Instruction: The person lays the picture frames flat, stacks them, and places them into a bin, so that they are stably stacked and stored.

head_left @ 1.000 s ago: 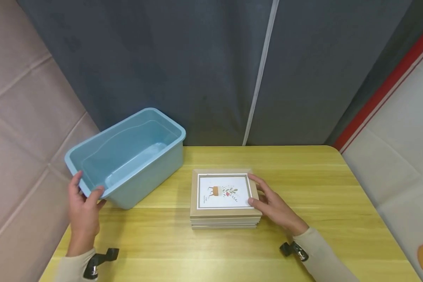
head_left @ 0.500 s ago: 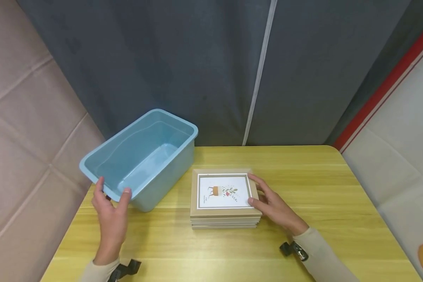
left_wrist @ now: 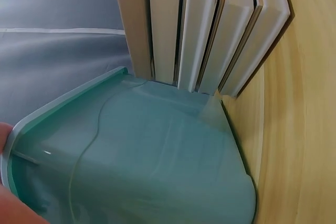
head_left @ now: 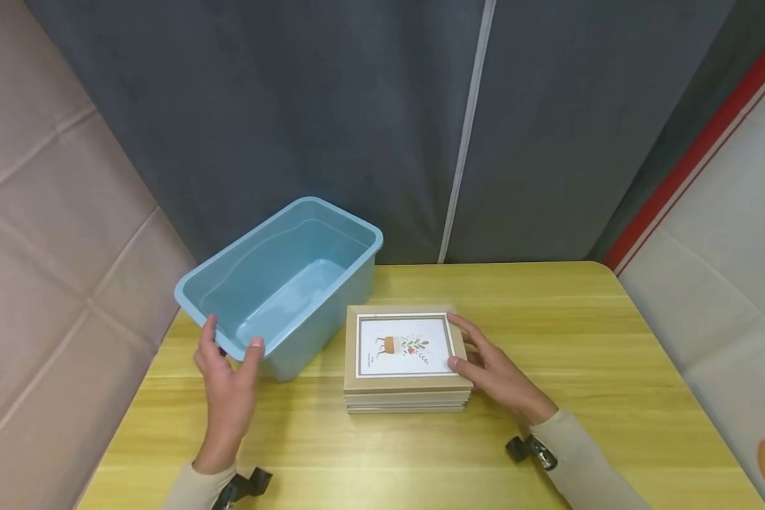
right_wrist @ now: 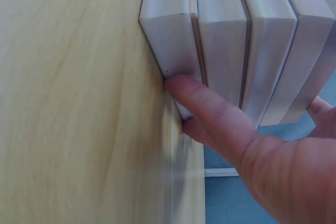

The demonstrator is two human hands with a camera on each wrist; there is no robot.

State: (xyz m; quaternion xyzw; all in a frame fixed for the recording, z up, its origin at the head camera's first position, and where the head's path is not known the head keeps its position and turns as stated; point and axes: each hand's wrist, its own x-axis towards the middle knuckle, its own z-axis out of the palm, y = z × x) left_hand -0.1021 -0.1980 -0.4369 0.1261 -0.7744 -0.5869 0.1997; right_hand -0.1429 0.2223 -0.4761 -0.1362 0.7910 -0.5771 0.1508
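Observation:
My left hand (head_left: 226,400) grips the near-left rim of a light blue plastic bin (head_left: 324,322), which stands at an angle on the table with nothing inside. Right of the bin is a neat stack of picture frames (head_left: 408,402) in pale wood colours. The top picture frame (head_left: 404,347) holds a print of a potted plant. Against the stack's right side rests my right hand (head_left: 500,375), its fingers (right_wrist: 210,108) extended along the frame edges in the right wrist view. In the left wrist view the bin's wall (left_wrist: 157,150) hides part of the stack's side; whether they touch, I cannot tell.
The wood-grain table (head_left: 567,333) ends at a dark grey curtain (head_left: 331,106) with a pale vertical strip. A pinkish fabric wall (head_left: 44,269) closes the left side. On the right hangs a white panel with a red border (head_left: 688,156).
My left hand has moved the bin to the right, so its side now stands close to the stack. My right hand and the picture frames have stayed in place.

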